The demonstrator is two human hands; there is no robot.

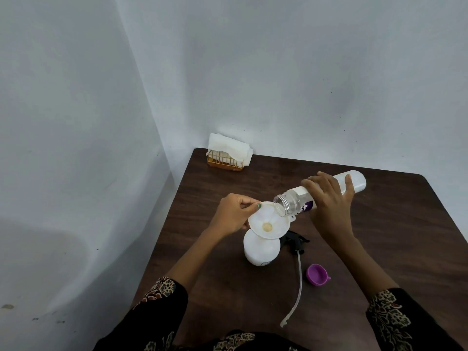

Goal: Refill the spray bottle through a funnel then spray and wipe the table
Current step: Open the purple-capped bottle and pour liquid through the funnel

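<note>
A white spray bottle (260,250) stands open on the dark wooden table (379,236) with a white funnel (266,221) set in its neck. My left hand (234,214) pinches the funnel's rim at its far left edge. My right hand (329,198) grips a clear refill bottle (354,182), tipped almost flat, its open mouth over the funnel's right rim. The black spray head (295,241) with its long dip tube (296,295) lies on the table right of the spray bottle.
A purple cap (317,274) lies open side up near the dip tube. A gold wire holder with white paper napkins (229,153) stands in the far left corner against the wall. The table's left edge runs close to the wall.
</note>
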